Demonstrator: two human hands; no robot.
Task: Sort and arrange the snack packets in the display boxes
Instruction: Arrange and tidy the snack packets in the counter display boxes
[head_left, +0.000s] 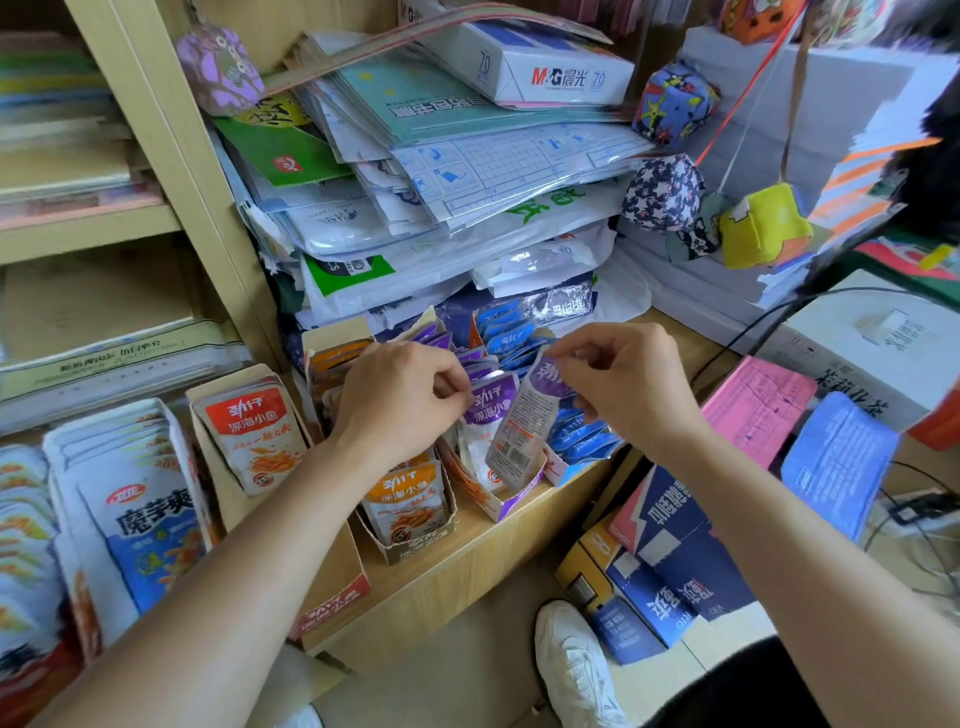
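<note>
Several open display boxes of small fish-snack packets stand on a wooden counter (467, 561). My right hand (623, 384) pinches the top of a purple packet (524, 421) turned back-side out, its lower end in the purple box (511, 501). My left hand (400, 395) pinches the top edge of an upright purple packet (485, 410) in that same box. To the left stand an orange-packet box (415, 540) and a red-packet box (332, 603). Blue packets (582, 441) fill a box to the right.
A tall pile of plastic-wrapped stationery (441, 208) rises right behind the boxes. Larger white-and-blue snack packets (135, 519) fill the left. Pink paper (753, 405) and a blue pack (836, 462) lie at right. Blue cartons (670, 566) and my white shoe (571, 665) are on the floor.
</note>
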